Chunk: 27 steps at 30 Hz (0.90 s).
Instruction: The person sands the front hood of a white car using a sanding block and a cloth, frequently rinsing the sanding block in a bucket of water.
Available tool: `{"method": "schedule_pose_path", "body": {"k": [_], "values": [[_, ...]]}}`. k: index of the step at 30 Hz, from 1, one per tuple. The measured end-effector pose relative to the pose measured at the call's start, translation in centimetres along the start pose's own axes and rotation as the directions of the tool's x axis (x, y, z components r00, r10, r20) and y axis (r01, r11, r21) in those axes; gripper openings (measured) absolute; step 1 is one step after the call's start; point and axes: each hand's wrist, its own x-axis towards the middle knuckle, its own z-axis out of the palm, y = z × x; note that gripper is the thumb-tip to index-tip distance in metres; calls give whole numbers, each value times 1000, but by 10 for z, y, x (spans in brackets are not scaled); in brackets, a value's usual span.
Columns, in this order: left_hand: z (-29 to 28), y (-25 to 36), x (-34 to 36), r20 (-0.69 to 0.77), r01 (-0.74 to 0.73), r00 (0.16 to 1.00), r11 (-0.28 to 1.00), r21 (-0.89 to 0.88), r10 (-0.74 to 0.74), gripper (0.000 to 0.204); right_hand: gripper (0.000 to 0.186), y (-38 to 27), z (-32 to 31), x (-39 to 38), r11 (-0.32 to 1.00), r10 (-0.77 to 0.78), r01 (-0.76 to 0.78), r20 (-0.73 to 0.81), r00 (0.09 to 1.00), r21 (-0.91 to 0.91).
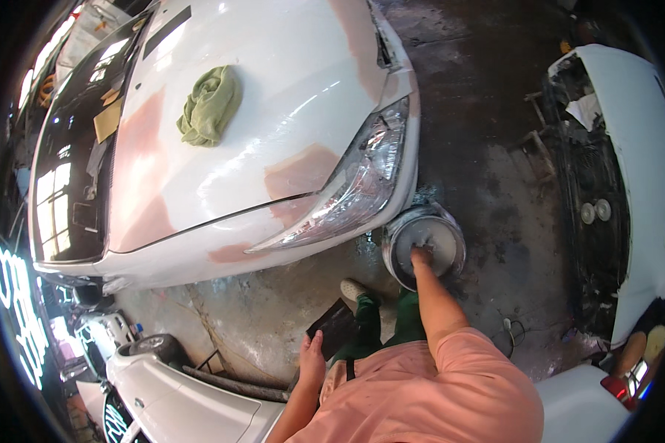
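My left hand (pixel 312 356) is closed on the edge of a thin dark sheet (pixel 335 325), which looks like sandpaper, beside my leg. My right arm reaches down into a round bucket (pixel 459 258) of cloudy greyish water (pixel 440 244) on the floor. Of my right hand (pixel 421 255) only the back shows; its fingers are hidden in the bucket, and I cannot see what they hold. Close to the bucket is the front corner of a white car (pixel 251 159), with pinkish-brown patches on its hood and fender. A crumpled green cloth (pixel 210 105) lies on the hood.
The car's clear headlight (pixel 362 173) is nearest the bucket. At the right stands a detached white bumper (pixel 632 170). Another white car panel (pixel 192 399) and a wheel (pixel 155 347) are at the lower left. A cable (pixel 513 332) lies on the wet, stained floor (pixel 488 96).
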Motion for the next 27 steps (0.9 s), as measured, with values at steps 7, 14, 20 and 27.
{"method": "schedule_pose_path", "body": {"k": [7, 14, 20, 27], "values": [[25, -13, 1, -103, 28, 994, 998, -59, -34, 37, 57, -2, -68, -20, 988, -127, 122, -50, 991, -98], [37, -1, 0, -74, -85, 994, 994, -64, 80, 31, 49, -11, -92, -114, 668, -730, 650, -149, 667, -363], [31, -4, -8, -87, -70, 994, 998, 5, 70, 32, 43, -21, -72, -96, 693, -609, 578, 79, 789, -431], [21, -22, -16, -120, -30, 992, 999, 30, 33, 34, 46, 18, -16, -16, 967, -5, 54, 194, 981, -249]]}}
